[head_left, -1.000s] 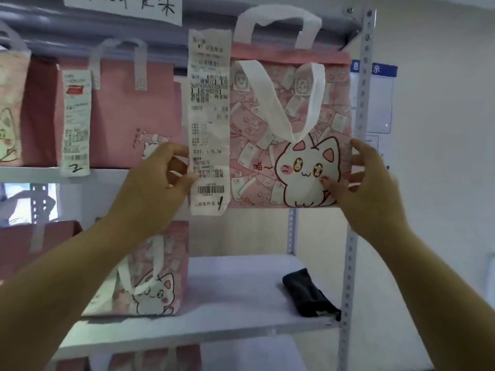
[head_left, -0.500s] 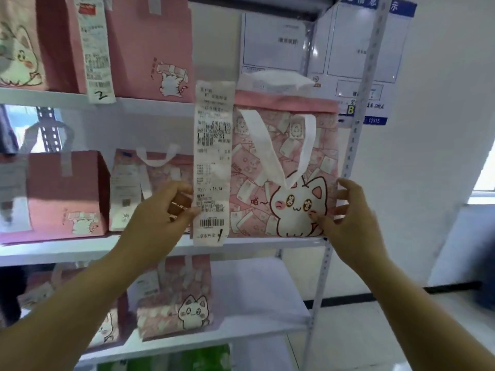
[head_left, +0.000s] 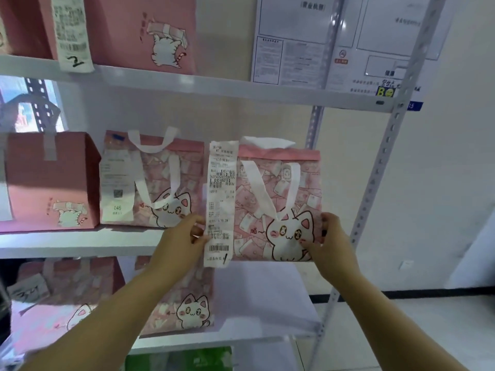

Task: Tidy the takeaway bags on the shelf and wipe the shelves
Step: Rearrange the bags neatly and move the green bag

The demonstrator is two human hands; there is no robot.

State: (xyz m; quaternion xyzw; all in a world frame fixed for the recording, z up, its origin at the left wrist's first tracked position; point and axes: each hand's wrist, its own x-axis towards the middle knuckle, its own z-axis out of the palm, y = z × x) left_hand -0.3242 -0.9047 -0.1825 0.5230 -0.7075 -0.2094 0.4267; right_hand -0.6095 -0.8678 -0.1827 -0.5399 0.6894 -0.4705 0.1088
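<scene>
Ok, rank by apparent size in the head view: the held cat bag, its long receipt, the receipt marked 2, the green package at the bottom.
1. Held cat bag
2. Long receipt
3. Green package and receipt marked 2: both cut off by the frame, so unranked.

I see both hands gripping a pink cat-print bag point(head_left: 278, 207) by its lower corners; my left hand point(head_left: 178, 243) pinches the edge beside the long receipt point(head_left: 220, 202) hanging down the bag's left side; my right hand point(head_left: 330, 243) clasps the lower right corner; the bag stands upright at the front of the middle shelf point(head_left: 80, 243); just to its left sits a second cat-print bag point(head_left: 160, 183), then a plain pink bag point(head_left: 51, 180); posted notices point(head_left: 294, 41) cover the wall behind the upper shelf.
</scene>
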